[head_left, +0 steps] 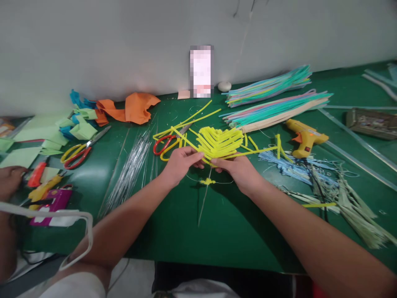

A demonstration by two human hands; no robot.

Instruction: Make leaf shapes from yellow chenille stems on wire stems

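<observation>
Between my two hands is a leaf shape of yellow pipe cleaners (218,142), its slanted rows meeting along a middle line. My left hand (183,164) pinches its lower left edge, thumb on top. At the lower right edge my right hand (237,169) grips it the same way. A thin wire stem (203,205) runs down from it towards me, and a small yellow tuft (207,181) sits by the stem. Red-and-yellow scissors (169,145) lie just beyond my left hand, among loose yellow pipe cleaners (198,111).
Bundles of coloured pipe cleaners (273,107) lie at the back right, near a yellow glue gun (305,136). Thin wires (132,169) are on the left, with more scissors (85,149) and crumpled orange paper (139,108). Another person's hand (10,182) rests at the far left.
</observation>
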